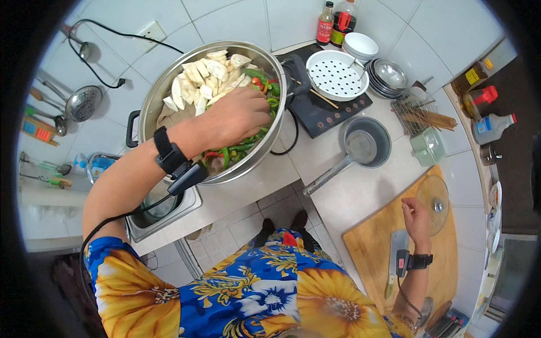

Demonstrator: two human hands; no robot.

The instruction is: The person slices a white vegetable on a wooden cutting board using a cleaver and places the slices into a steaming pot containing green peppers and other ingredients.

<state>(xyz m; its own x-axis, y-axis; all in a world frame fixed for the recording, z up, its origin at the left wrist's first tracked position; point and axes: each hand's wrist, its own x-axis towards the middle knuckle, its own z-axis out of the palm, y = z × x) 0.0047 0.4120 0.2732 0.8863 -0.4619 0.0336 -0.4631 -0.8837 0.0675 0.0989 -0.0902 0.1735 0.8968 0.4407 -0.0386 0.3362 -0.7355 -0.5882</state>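
Observation:
My left hand (239, 112) reaches into a large steel pot (146, 97), its fingers bent down over sliced green and red peppers (230, 156). The fingertips are hidden, so any grip on the peppers cannot be made out. Pale peeled vegetable pieces (203, 74) are heaped in the pot's far part, beyond that hand. Over a wooden cutting board (363, 241) is my right hand (416, 222), loosely curled with no object visible in it. It is beside a glass lid (433, 190). A cleaver (399, 243) lies on the board, partly under my right wrist.
A grey saucepan (367, 141) stands between pot and board, handle over the counter edge. Behind it, an induction cooktop (323, 114) bears a perforated white steamer tray (338, 76) and chopsticks (323, 97). Steel bowls (389, 76) sit alongside. A sink (192, 207) lies left; a cable trails from my left wrist.

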